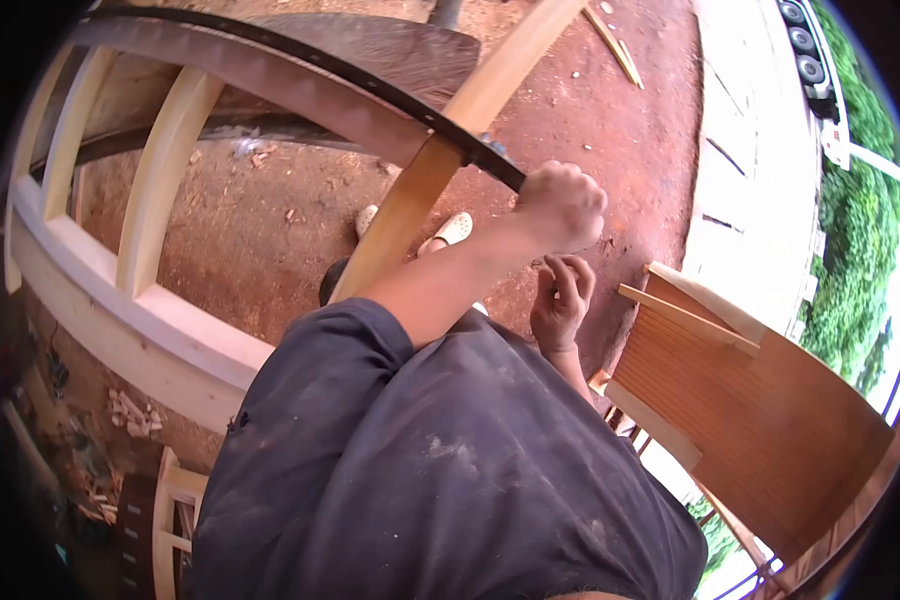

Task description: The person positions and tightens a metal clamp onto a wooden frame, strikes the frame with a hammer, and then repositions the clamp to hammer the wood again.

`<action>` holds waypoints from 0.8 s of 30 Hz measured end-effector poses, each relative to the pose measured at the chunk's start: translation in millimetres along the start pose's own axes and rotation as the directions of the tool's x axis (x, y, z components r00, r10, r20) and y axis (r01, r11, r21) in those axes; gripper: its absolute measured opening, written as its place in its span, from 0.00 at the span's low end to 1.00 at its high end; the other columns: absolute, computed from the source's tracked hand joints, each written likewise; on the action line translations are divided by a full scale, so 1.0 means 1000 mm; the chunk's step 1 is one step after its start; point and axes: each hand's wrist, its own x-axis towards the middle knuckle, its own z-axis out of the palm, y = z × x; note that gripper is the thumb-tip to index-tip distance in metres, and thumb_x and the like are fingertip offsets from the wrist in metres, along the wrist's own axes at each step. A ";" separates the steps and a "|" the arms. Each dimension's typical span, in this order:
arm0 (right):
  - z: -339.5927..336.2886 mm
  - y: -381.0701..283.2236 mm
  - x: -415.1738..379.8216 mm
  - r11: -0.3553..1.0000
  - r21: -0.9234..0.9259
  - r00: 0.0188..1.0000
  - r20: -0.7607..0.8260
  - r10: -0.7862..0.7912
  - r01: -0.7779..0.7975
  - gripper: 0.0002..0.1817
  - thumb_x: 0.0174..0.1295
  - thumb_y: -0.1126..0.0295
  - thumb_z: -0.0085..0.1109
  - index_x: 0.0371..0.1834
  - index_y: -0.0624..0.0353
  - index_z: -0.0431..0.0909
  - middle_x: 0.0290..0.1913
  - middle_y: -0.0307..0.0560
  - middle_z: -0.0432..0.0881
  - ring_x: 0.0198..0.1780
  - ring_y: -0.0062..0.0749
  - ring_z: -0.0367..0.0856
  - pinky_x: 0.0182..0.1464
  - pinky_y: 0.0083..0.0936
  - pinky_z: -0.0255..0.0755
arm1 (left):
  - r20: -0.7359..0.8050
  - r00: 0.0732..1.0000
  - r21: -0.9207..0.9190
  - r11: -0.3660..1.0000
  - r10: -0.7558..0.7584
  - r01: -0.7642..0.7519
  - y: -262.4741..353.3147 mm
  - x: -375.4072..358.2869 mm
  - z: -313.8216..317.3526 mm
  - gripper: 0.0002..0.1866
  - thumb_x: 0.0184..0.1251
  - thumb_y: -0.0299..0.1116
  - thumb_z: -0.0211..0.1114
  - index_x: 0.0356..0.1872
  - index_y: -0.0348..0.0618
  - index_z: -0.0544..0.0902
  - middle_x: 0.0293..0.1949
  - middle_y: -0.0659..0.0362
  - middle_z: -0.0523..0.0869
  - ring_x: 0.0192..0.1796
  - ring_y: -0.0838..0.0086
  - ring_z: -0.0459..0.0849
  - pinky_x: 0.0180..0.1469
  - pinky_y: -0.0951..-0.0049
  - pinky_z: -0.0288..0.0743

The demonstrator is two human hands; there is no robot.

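Note:
My left hand [562, 208] reaches across in front of me, closed in a fist at the near end of a long dark strip [370, 84] with small light spots along it. The strip looks curved in this view and runs to the upper left, crossing over a pale wooden beam [400, 225]. Below my left fist is my right hand [562, 305], its fingers loosely curled and apart with nothing visible in them. My right forearm is partly hidden behind my dark, dusty shirt [450, 470].
A pale wooden frame with slats [155, 180] stands at left. At right is a slatted brown wooden panel [740, 400]. Light-coloured shoes [455, 228] show on the reddish ground [610, 130], scattered with wood chips. A vehicle with several wheels [808, 65] and greenery [855, 270] are beyond.

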 end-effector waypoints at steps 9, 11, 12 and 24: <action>0.018 0.019 0.008 0.970 0.220 0.991 0.049 -0.121 0.107 0.05 0.62 0.82 0.52 0.35 0.65 0.79 0.30 0.44 0.78 0.32 0.32 0.75 0.37 0.27 0.70 | 0.106 0.994 -0.043 0.999 -0.009 0.014 0.002 0.001 -0.012 0.12 0.55 0.36 0.61 0.30 0.42 0.89 0.34 0.49 0.89 0.41 0.60 0.88 0.46 0.60 0.80; 0.026 0.019 0.006 0.952 0.299 0.997 -0.020 0.077 -0.067 0.06 0.65 0.79 0.52 0.31 0.65 0.79 0.29 0.41 0.77 0.31 0.26 0.73 0.35 0.25 0.69 | 0.107 0.994 -0.050 0.998 -0.028 0.034 0.000 0.002 -0.009 0.12 0.56 0.36 0.61 0.31 0.42 0.89 0.35 0.50 0.89 0.41 0.61 0.88 0.45 0.60 0.80; 0.027 0.017 0.007 0.949 0.308 0.997 -0.010 0.071 -0.064 0.06 0.65 0.79 0.52 0.31 0.65 0.79 0.29 0.41 0.77 0.31 0.26 0.73 0.35 0.25 0.69 | 0.121 0.993 -0.048 0.999 0.001 0.004 0.000 0.001 -0.010 0.12 0.56 0.36 0.60 0.32 0.43 0.90 0.35 0.50 0.89 0.41 0.61 0.88 0.45 0.60 0.79; 0.019 0.115 0.165 0.440 0.328 0.533 0.290 0.795 -0.836 0.18 0.68 0.66 0.57 0.56 0.64 0.82 0.20 0.36 0.70 0.18 0.20 0.66 0.21 0.24 0.60 | 0.062 0.996 -0.034 0.998 0.060 -0.058 0.001 -0.001 -0.004 0.10 0.56 0.37 0.61 0.26 0.46 0.89 0.33 0.56 0.89 0.40 0.65 0.88 0.44 0.63 0.78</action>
